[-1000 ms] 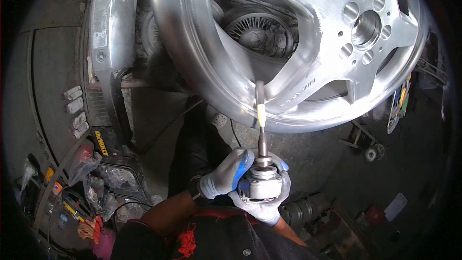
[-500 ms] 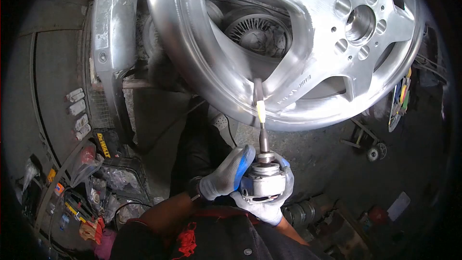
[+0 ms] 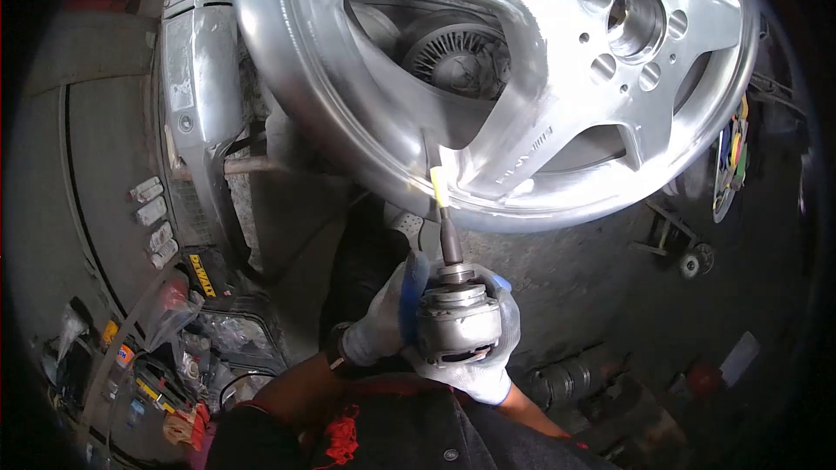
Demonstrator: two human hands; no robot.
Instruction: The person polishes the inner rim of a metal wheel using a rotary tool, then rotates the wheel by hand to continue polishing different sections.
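A large bare-metal alloy wheel fills the upper part of the view, tilted toward me. Both gloved hands wrap a grey die grinder: my left hand on its left side, my right hand underneath and on the right. The grinder's long shaft, with a yellow band, points up, and its tip touches the inner edge of the wheel's rim near a spoke.
A grey car bumper part leans at upper left. A yellow-and-black tool case and a cluttered heap of small tools lie at lower left. A small wheeled dolly stands on the dark floor at right.
The grinder and both hands have shifted left and slightly down. The shaft tip has slid leftward along the rim's inner edge. The view has swung, so the wheel appears further left.
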